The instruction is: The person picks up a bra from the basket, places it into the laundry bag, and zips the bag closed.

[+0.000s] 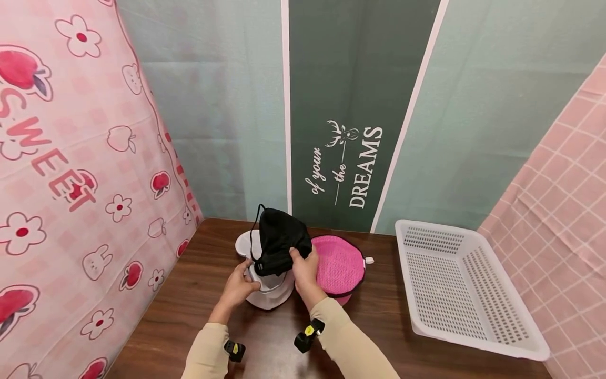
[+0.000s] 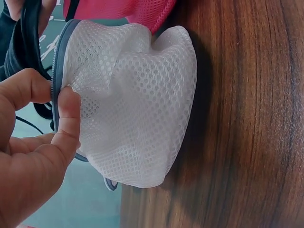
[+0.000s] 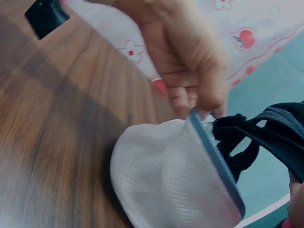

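Note:
A white mesh laundry bag (image 1: 271, 299) stands on the table, its zipped mouth unfastened and its lid flap folded back behind. My left hand (image 1: 238, 286) pinches the grey zipper edge between thumb and fingers, plain in the left wrist view, where the bag's mesh side (image 2: 137, 104) bulges toward the table. Over the mouth, my right hand (image 1: 306, 267) grips a black bra (image 1: 283, 237) by its right side. One thin strap loops down at the bra's left. Black straps (image 3: 280, 126) hang at the zipper edge in the right wrist view.
Just right of the white bag lies a pink mesh bag (image 1: 339, 263) with a dark zipper rim and a white tag. A white plastic basket (image 1: 478, 345) stands at the table's right. Printed cloths (image 1: 236, 105) rise behind and at both sides of the brown wooden table (image 1: 175, 310).

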`<action>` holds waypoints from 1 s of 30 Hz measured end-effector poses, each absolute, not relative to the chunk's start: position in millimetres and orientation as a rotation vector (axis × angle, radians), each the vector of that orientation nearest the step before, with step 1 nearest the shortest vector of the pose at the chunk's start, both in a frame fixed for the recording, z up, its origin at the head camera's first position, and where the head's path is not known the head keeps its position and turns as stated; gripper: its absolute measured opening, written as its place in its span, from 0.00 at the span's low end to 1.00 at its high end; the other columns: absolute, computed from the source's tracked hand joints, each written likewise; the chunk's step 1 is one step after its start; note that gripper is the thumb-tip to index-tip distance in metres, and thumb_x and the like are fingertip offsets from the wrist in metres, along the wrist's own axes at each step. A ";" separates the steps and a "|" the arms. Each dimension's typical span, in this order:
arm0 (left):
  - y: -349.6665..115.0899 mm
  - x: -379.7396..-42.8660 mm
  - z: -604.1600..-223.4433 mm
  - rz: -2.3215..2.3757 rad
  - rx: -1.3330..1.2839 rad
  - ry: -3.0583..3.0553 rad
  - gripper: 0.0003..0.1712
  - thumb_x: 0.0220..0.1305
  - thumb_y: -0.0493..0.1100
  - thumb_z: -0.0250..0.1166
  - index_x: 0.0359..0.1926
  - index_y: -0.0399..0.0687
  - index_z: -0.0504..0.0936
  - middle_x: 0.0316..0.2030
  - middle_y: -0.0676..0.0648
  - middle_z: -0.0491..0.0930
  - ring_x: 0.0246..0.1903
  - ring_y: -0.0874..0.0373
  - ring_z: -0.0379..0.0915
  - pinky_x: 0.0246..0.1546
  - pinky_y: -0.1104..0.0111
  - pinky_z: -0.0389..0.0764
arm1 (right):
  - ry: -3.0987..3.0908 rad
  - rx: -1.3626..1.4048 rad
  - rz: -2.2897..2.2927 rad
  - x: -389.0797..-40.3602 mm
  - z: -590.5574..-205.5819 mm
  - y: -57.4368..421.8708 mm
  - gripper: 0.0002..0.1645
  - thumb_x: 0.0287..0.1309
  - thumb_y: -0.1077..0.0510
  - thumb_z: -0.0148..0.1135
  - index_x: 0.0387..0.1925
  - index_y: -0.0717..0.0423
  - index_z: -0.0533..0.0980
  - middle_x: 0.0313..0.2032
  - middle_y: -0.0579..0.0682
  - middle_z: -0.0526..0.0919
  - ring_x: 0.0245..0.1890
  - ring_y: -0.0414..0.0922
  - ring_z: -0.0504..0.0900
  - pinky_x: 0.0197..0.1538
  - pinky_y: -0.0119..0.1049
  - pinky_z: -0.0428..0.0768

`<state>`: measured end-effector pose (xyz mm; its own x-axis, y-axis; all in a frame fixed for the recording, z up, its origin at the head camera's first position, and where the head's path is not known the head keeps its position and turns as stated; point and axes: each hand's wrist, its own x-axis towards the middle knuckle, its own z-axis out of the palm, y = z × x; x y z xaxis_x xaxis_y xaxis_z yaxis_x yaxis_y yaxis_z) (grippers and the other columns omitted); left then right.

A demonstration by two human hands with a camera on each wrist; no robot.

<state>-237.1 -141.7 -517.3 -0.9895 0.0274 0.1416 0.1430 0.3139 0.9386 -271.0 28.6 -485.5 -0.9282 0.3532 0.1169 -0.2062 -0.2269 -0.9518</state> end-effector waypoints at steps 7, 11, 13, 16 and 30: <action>-140.0 -238.8 -513.4 -1.757 -0.052 -2.535 0.43 0.37 0.27 0.63 0.61 0.26 0.63 0.25 0.46 0.66 0.20 0.60 0.62 0.19 0.71 0.64 | -1.967 -0.048 1.764 -273.0 -501.6 33.0 0.11 0.45 0.72 0.62 0.34 0.65 0.74 0.32 0.54 0.79 0.38 0.50 0.76 0.43 0.44 0.73; -140.0 -239.4 -511.4 -1.719 -0.013 -2.557 0.43 0.37 0.24 0.63 0.62 0.28 0.63 0.25 0.45 0.66 0.21 0.59 0.61 0.20 0.71 0.64 | -2.066 0.045 1.531 -273.9 -504.0 37.8 0.11 0.42 0.72 0.62 0.32 0.61 0.75 0.30 0.54 0.80 0.37 0.52 0.78 0.40 0.47 0.73; -140.1 -240.3 -512.2 -1.697 -0.010 -2.565 0.43 0.37 0.25 0.63 0.62 0.28 0.63 0.27 0.45 0.66 0.22 0.59 0.61 0.20 0.71 0.65 | -2.110 0.083 1.451 -273.8 -503.8 39.4 0.13 0.40 0.72 0.62 0.33 0.60 0.77 0.32 0.54 0.82 0.37 0.53 0.79 0.40 0.48 0.74; -140.7 -242.0 -513.7 -1.696 0.005 -2.557 0.43 0.38 0.25 0.62 0.62 0.29 0.63 0.25 0.46 0.66 0.22 0.59 0.62 0.20 0.71 0.65 | -2.192 0.143 1.337 -272.6 -503.2 41.2 0.16 0.38 0.72 0.61 0.35 0.59 0.78 0.32 0.54 0.83 0.36 0.55 0.80 0.38 0.49 0.75; -147.7 -244.1 -512.1 -1.687 0.048 -2.533 0.45 0.38 0.25 0.62 0.64 0.29 0.61 0.36 0.40 0.66 0.26 0.56 0.64 0.23 0.69 0.68 | -2.413 0.531 0.616 -273.3 -495.4 49.1 0.19 0.33 0.72 0.61 0.33 0.57 0.79 0.28 0.53 0.79 0.24 0.52 0.79 0.25 0.42 0.76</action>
